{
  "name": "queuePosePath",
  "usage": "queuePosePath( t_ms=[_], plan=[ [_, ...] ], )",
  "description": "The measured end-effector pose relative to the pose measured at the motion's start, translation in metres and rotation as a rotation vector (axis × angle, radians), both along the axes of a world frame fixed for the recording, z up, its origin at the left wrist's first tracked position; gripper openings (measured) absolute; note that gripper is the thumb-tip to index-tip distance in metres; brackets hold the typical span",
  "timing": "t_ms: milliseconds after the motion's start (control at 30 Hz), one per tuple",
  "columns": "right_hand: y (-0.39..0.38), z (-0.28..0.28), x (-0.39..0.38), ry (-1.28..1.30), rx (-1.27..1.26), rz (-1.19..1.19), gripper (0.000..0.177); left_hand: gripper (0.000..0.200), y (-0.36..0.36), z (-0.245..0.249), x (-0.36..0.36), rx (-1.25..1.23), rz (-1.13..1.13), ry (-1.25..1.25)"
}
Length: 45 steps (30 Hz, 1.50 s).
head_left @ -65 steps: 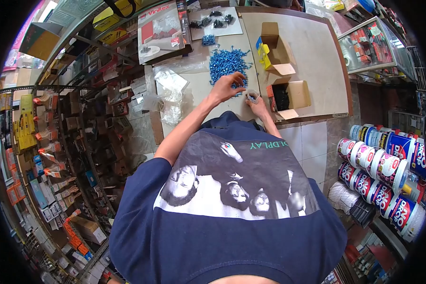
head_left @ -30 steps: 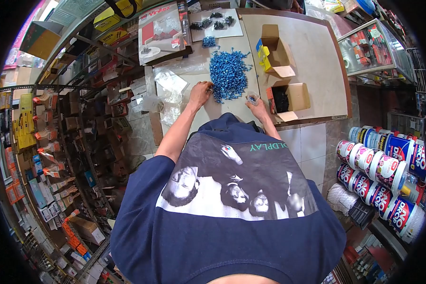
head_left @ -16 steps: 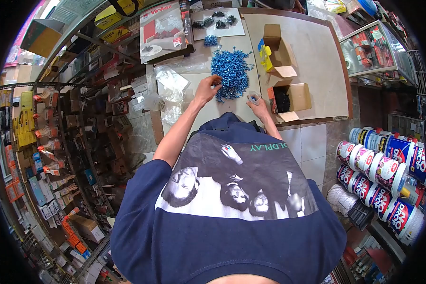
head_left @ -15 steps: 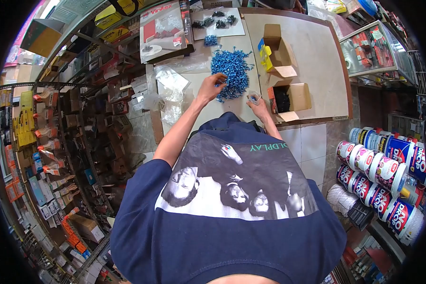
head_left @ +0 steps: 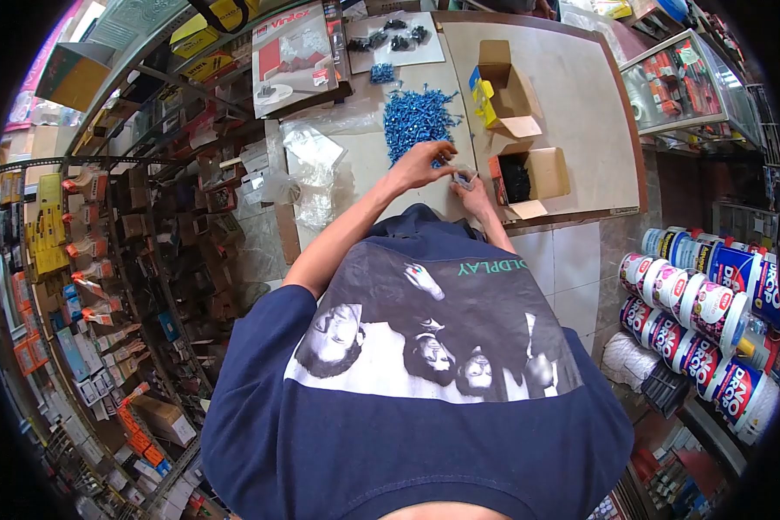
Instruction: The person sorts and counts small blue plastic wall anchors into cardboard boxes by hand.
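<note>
A heap of small blue screw-like pieces (head_left: 418, 121) lies on the table in front of me. My left hand (head_left: 425, 164) is at the heap's near edge, fingers curled together beside the mouth of a small clear plastic bag (head_left: 464, 180). Whatever those fingers pinch is too small to make out. Gripping that bag is my right hand (head_left: 476, 199), to the right of the heap; a few blue bits seem to show inside. Beyond the heap sits a small neat batch of blue pieces (head_left: 382, 73).
Clear plastic bags (head_left: 316, 173) lie at the left. Open cardboard boxes (head_left: 511, 95) stand on the right, the nearer box (head_left: 546, 178) holding dark pieces. At the back are a Vinilex box (head_left: 295, 61) and a white board (head_left: 416, 54) with black clusters. Paint tubs (head_left: 702, 303) stand at far right.
My left hand has moved from the heap rightward to the bag's mouth. My right hand stays in about the same place, still holding the bag.
</note>
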State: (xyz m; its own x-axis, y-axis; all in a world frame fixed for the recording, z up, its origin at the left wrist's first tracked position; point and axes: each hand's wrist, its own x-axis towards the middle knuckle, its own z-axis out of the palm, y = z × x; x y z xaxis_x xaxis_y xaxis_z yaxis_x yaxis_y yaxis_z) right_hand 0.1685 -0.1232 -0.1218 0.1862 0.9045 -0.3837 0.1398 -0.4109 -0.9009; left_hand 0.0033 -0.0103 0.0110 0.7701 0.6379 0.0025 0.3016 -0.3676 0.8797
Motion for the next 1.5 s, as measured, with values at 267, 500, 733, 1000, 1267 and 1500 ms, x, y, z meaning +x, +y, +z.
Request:
queuePosePath(
  t_ms=[267,500,733,1000,1267,1500],
  plan=[
    [0.004,0.018,0.0,-0.124,-0.001,0.045,0.035,0.04,0.005,-0.066,-0.079,0.107,0.11,0.21],
    [0.004,0.034,-0.002,-0.191,-0.05,0.048,0.037,0.032,-0.012,-0.068,-0.089,0.175,0.139,0.267],
    [0.005,0.019,0.0,-0.165,-0.034,0.057,0.038,0.024,-0.009,-0.078,-0.104,0.147,0.202,0.3],
    [0.005,0.025,-0.001,-0.16,-0.048,0.039,0.034,0.02,-0.015,-0.065,-0.1,0.266,0.174,0.291],
    [0.004,0.009,0.002,-0.137,-0.014,0.053,0.031,0.01,-0.009,-0.057,-0.082,0.321,0.196,0.225],
    [0.005,0.029,0.0,-0.15,-0.035,0.048,0.03,0.013,0.003,0.011,-0.013,0.322,0.05,-0.059]
  ],
)
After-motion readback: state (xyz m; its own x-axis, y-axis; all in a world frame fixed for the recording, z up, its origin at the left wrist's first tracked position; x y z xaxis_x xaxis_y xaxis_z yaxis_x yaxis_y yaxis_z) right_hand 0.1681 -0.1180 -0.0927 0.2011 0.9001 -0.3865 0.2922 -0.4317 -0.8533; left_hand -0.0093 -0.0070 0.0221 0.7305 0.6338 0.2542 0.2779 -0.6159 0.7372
